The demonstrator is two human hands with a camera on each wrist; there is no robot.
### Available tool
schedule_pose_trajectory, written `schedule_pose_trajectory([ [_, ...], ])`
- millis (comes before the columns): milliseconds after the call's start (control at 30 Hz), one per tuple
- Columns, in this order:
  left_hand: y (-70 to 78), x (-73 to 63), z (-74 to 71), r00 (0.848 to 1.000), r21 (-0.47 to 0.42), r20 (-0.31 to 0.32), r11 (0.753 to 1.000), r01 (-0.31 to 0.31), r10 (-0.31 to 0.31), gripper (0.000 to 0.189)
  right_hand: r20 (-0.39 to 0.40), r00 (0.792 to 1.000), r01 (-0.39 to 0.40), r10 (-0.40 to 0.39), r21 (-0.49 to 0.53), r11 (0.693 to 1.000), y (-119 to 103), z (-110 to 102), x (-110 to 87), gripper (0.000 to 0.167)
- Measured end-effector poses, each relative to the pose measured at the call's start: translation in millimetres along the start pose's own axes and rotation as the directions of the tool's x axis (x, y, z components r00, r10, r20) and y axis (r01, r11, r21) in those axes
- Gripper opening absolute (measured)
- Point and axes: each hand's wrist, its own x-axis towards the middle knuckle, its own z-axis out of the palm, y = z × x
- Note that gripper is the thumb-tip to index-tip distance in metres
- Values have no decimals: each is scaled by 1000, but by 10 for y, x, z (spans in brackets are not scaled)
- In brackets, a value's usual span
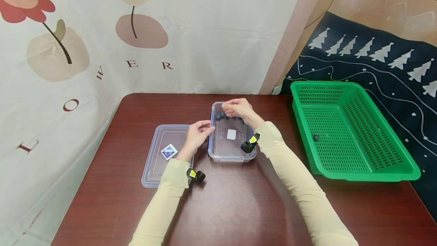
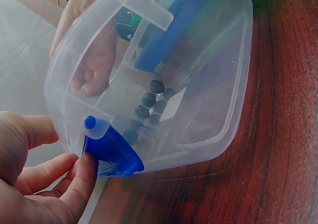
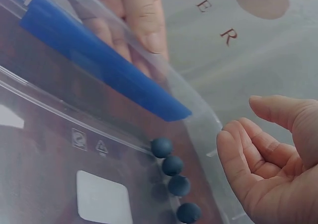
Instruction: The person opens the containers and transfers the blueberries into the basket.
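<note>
A clear plastic box (image 1: 220,147) with blue side clips stands on the table, lidless. My left hand (image 1: 196,136) grips its left wall at the rim; the thumb lies at the rim and the fingers touch the blue clip (image 2: 112,152). Over the far end of the box hovers my right hand (image 1: 238,108). Its fingers are loosely bent, the thumb stands apart from them, and nothing shows between them in the right wrist view. Several small dark blue balls (image 3: 172,165) sit in a row along the box's far end, partly hidden by the right hand in the head view.
Left of the box lies its clear lid (image 1: 155,162) with a blue rim and a diamond label, partly under the left arm. A green slotted basket (image 1: 304,143) stands at the right, one dark ball (image 1: 315,137) inside. Printed curtains hang behind the brown table (image 1: 239,204).
</note>
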Motion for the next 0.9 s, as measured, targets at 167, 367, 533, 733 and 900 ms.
schedule_pose_trajectory([
  [167, 2, 0, 0, 1000, -2, -2, 1000, -5, 5, 32, -6, 999, -38, 38, 3, 999, 58, 78, 52, 25],
  [367, -4, 6, 4, 1000, 4, 5, 1000, 0, 0, 33, -4, 998, -65, 65, -45, 997, 132, 135, 108, 26],
  [533, 1, 7, 3, 1000, 11, 4, 1000, 9, -9, 32, -20, 996, -86, 85, -94, 992, 169, 169, 128, 27],
  [733, 6, 4, 4, 1000, 11, 0, 1000, 0, 0, 32, -28, 993, -117, 114, -128, 985, 196, 210, 140, 27],
  [900, -5, 14, 2, 1000, 11, -1, 1000, 12, -12, 32, -43, 991, -132, 127, -139, 981, 228, 244, 170, 26],
])
